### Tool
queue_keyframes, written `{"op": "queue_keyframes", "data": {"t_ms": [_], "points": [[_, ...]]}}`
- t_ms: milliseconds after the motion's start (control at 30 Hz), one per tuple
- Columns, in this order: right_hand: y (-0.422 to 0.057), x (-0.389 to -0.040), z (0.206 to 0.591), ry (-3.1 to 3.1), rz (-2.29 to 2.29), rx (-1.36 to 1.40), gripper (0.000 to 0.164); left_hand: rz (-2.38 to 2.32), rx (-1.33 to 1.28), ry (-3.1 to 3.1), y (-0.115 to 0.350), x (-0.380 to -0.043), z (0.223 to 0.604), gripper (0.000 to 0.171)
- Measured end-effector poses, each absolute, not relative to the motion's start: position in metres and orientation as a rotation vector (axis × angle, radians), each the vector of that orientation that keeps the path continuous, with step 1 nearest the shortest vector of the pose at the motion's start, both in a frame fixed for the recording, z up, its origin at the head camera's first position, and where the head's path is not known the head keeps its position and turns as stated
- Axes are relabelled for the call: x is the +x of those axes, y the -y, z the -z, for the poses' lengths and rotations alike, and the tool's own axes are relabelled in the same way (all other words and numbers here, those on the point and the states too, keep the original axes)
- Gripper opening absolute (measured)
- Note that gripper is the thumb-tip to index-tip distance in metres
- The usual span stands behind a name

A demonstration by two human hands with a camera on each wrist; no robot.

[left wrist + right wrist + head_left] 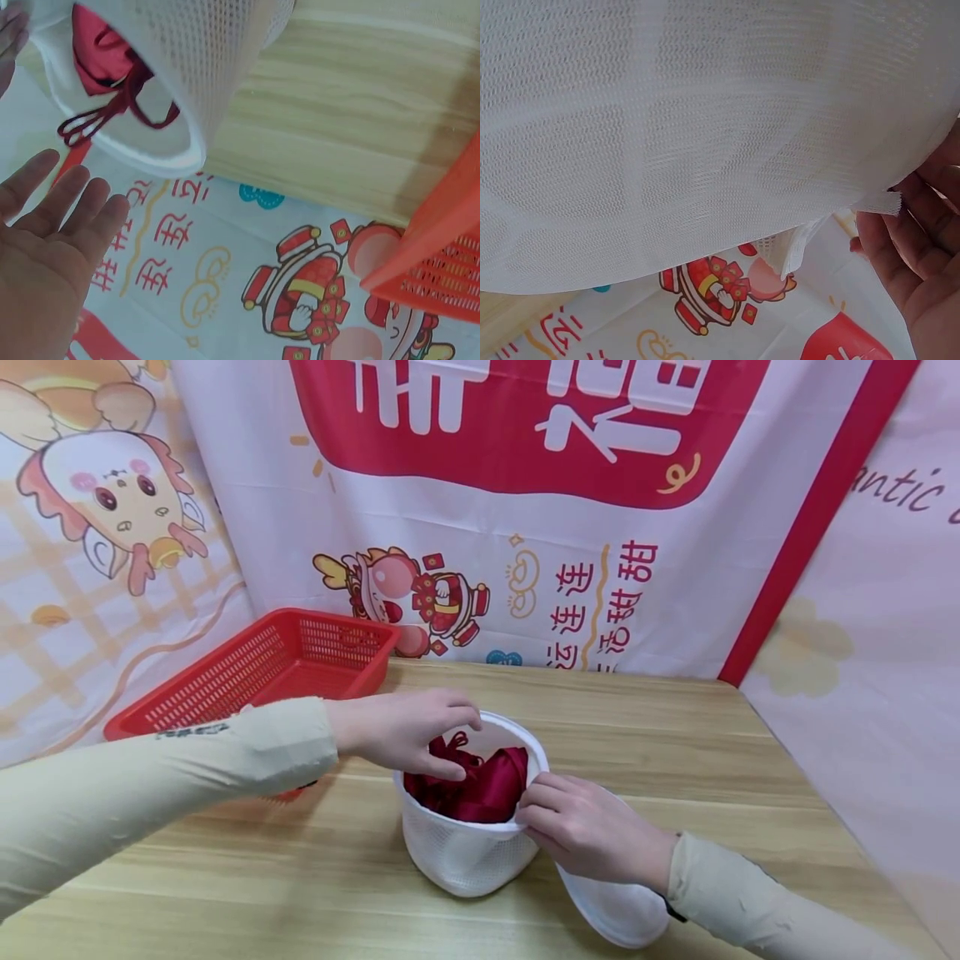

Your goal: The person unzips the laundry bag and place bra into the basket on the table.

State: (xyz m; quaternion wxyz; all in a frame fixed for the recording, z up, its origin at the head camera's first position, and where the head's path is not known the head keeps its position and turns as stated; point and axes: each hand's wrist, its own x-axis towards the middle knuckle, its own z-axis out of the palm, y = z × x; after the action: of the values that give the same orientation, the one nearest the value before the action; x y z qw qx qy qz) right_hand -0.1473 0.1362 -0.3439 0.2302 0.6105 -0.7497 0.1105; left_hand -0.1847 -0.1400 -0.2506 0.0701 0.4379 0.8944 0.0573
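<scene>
A white mesh laundry bag (465,858) stands upright on the table, its round top unzipped. Inside lies a dark red satiny cloth item (491,789) with thin straps or ties. Over the bag's mouth my left hand (408,727) hovers with spread fingers, holding nothing; the left wrist view shows those fingers (94,214) apart from the straps. On the right side, my right hand (588,827) pinches the bag's rim. The bag's lid (626,914) hangs folded back below that hand, and its mesh fills most of the right wrist view.
A red plastic basket (225,681) with slotted walls stands at the back left, partly behind the left forearm. Printed cloth (480,535) hangs along the far edge of the wooden table (675,735), with more cloth on both sides.
</scene>
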Motion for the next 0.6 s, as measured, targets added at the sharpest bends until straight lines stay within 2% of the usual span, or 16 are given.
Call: {"op": "queue_keyframes", "data": {"t_ms": [333, 600], "points": [[-0.136, -0.147, 0.345, 2.067, -0.298, 1.683, 0.015, -0.09, 1.272, -2.632, 0.124, -0.187, 0.277, 0.052], [-0.136, -0.146, 0.344, 2.062, -0.305, 1.678, 0.013, -0.059, 1.338, -2.629, 0.112, -0.19, 0.298, 0.057]]}}
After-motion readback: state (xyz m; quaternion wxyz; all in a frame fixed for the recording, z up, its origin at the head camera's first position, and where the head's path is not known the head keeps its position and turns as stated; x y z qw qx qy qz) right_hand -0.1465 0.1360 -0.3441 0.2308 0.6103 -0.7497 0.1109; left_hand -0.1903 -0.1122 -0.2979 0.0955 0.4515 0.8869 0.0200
